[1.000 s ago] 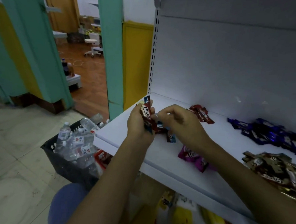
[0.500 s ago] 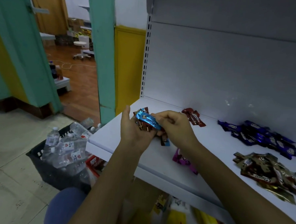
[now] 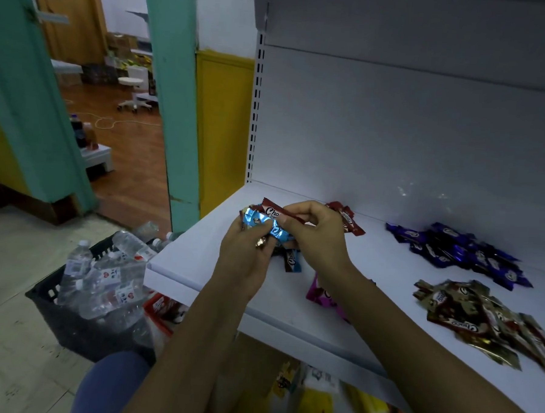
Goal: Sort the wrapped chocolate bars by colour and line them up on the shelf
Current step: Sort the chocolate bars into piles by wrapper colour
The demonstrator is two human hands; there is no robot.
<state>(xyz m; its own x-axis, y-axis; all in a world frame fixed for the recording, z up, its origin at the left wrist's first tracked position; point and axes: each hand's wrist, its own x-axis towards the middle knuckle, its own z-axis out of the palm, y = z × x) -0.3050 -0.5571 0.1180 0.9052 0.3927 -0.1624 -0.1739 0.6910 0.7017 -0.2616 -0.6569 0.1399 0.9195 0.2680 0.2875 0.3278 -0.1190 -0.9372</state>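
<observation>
Over the shelf point(image 3: 195, 265) at 9 o'clock, your left hand point(image 3: 246, 263) grips the mixed bars point(image 3: 261, 223) and your right hand point(image 3: 318, 238) pinches the brown bar point(image 3: 275, 211); expect light, slick wrappers, so pinch the crimped ends.

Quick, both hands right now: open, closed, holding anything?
Left hand: closed, holding several bars, a blue bar on top.
Right hand: closed, pinching the end of a red bar.

Shop: white slotted retail shelf point(image 3: 198, 265), wrapped chocolate bars point(image 3: 458, 252), crate of water bottles point(image 3: 100, 279).
</observation>
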